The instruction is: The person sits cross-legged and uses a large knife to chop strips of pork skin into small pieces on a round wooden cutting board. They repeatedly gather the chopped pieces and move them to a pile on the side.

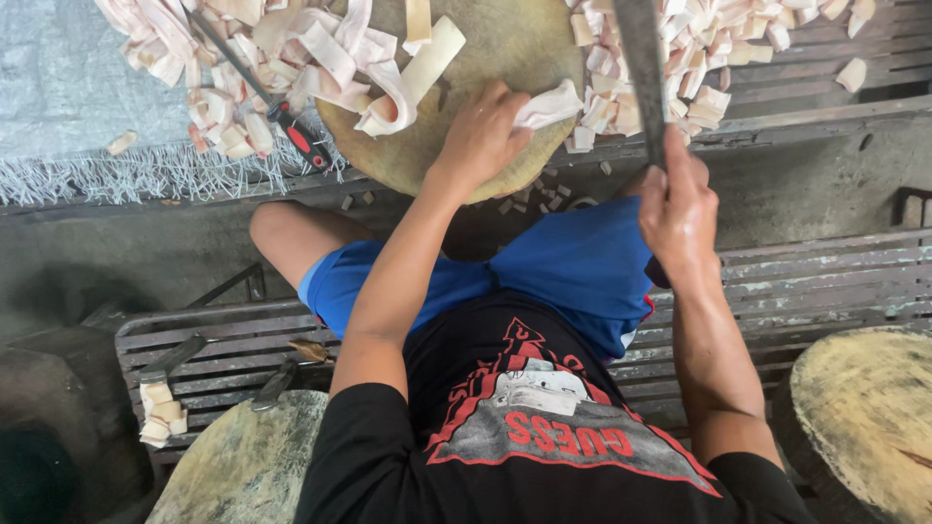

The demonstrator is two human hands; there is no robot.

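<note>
Here, pale strip (pixel 549 104) under left fingers (pixel 505 102)

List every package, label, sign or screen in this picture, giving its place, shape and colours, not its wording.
No packages, signs or screens show.
Shirt print: on the person's black shirt, bottom centre; a red-edged triangle with a grey and white middle and red lettering.
</note>
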